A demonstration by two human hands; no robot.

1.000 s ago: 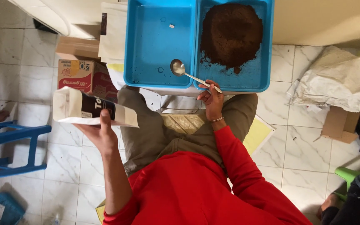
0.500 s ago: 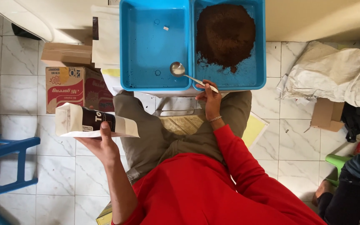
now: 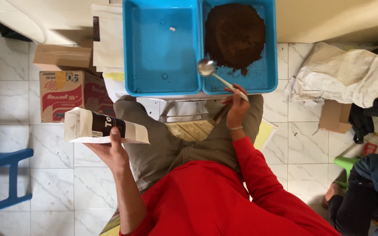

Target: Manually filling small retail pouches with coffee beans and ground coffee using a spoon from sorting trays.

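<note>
Two blue trays (image 3: 162, 89) side by side at 12 o'clock, the left one nearly bare, the right one heaped with dark brown powder (image 3: 235, 35). Right hand (image 3: 237, 107) closed on the handle of a metal spoon (image 3: 217, 76), thumb and fingertips pinching it near the end, bowl poised over the ridge between the trays, just at the foot of the heap. Left hand (image 3: 110, 148) at 9 o'clock, fingers curled under a white-and-black paper bag (image 3: 103, 126), thumb pressed on top, bag lying sideways with its open mouth toward 9 o'clock, well apart from the trays. Open tiled floor below the bag. Crowded edges elsewhere: cardboard boxes (image 3: 66, 87) at 10 o'clock just beside the left tray, crumpled pale sack (image 3: 346, 76) at 3 o'clock, blue stool frame (image 3: 3, 175) at 8 o'clock, another person's leg (image 3: 359, 196) at 4 o'clock.
</note>
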